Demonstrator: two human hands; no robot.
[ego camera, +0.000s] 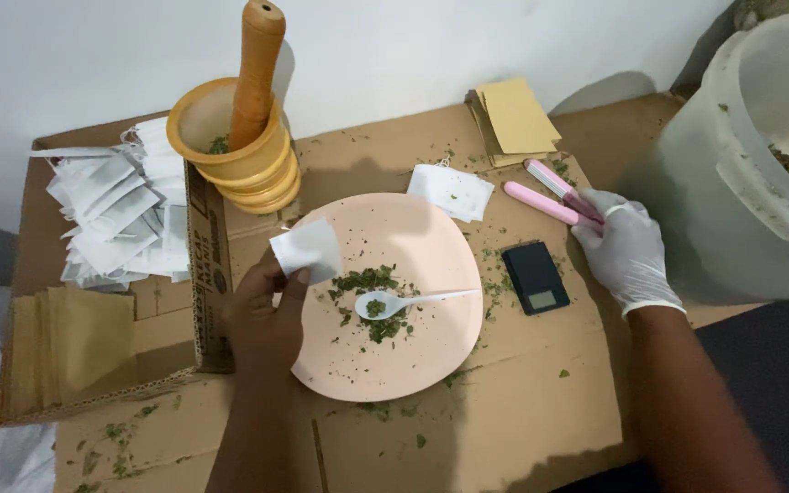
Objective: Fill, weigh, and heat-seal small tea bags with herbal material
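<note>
Now sachet (pixel 308 249) pinched between left fingers (pixel 292 278).

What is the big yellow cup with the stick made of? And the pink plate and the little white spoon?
The yellow mortar bowl and its pestle look like smooth turned wood. The round pink plate and white spoon look like matte plastic, judging by their even colour.

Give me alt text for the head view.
The left hand holds a small white sachet over a pink plate of crushed green leaves and a white spoon; the gloved right hand grips a pink tool.
</note>
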